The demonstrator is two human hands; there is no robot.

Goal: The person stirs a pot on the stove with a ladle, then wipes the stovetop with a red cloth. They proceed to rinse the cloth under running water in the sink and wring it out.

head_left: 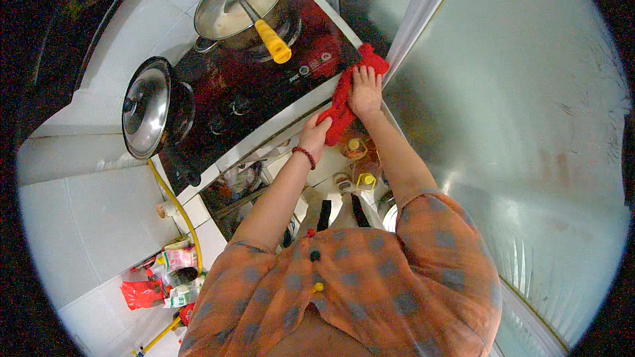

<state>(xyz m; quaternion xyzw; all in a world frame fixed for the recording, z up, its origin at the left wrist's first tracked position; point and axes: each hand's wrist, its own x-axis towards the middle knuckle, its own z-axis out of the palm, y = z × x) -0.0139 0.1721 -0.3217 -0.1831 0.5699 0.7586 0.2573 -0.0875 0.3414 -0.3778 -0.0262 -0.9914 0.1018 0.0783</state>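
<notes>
At the black stovetop (pixel 205 92), the left hand (pixel 314 135) clutches a red cloth (pixel 340 107) and the right hand (pixel 366 96) covers it, grip unclear, likely wiping, which next calls for steady pressure.

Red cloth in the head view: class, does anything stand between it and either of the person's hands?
Nothing visible does: the left hand and right hand both touch the red cloth directly, near the front right corner of the stove.
</notes>
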